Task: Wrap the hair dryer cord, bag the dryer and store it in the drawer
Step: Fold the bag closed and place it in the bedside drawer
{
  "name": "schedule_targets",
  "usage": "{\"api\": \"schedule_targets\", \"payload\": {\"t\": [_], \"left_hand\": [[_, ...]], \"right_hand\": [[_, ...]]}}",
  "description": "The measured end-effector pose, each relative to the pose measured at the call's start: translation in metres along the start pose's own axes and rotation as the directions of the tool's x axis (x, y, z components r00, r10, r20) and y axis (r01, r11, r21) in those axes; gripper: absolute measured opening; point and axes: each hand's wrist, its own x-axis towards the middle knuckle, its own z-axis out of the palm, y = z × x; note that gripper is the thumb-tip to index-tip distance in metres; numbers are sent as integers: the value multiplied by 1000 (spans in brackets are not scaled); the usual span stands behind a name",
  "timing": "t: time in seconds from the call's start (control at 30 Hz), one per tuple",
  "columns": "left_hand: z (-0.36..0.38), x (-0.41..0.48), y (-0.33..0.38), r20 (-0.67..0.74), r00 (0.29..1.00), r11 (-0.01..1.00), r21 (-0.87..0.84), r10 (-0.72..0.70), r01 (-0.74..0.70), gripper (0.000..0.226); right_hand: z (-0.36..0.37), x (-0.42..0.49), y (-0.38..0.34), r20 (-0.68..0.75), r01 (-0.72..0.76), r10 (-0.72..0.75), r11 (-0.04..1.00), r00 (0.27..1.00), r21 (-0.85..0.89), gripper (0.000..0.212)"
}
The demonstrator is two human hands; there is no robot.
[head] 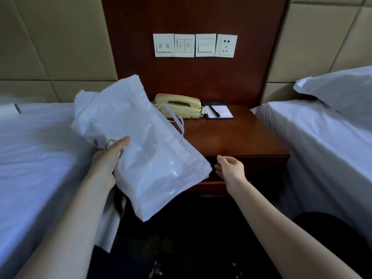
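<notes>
**Fig.** Our left hand grips the white bag at its left edge, thumb across its face. The bag hangs before the nightstand, long axis slanting upper left to lower right, one corner just beside our right hand. That hand is loose-fingered, empty, and nearer the closed drawer. Bag: opaque, crinkled, bulging; contents hidden.

Left grip clasped, right grip loose.
</notes>
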Motion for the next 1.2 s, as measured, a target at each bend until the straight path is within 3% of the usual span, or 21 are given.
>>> {"api": "schedule_targets", "payload": {"t": [0.2, 0.3, 0.63, 0.93, 1.0, 1.1, 1.2], "left_hand": [[-23, 7, 2, -51, 998, 999, 29, 34, -33, 20], [-23, 8, 2, -88, 992, 995, 31, 94, -91, 22], [-20, -1, 2, -106, 989, 994, 45, 101, -97, 24], [-22, -13, 3, -79, 987, 988, 80, 139, -133, 22], [-21, -16, 3, -64, 989, 987, 97, 133, -126, 22], [-24, -16, 0, -10, 997, 994, 78, 80, -79, 20], [-22, -18, -3, 60, 998, 1000, 9, 11, -12, 30]], "right_hand": [[12, 17, 31, 7, -158, 159, 984, 987, -83, 17], [17, 19, 41, 29, -216, 216, 976, 976, -30, 18], [28, 19, 44, 31, -165, 165, 986, 986, 25, 29], [-21, -39, 48, 181, -130, 137, 990, 974, -47, 26], [-33, -48, 42, 179, -61, 80, 992, 981, -108, 22], [-53, -51, 27, 150, 220, -187, 943, 971, -248, 28], [-65, -53, 8, 165, 537, -521, 727, 837, -428, 24]]}}
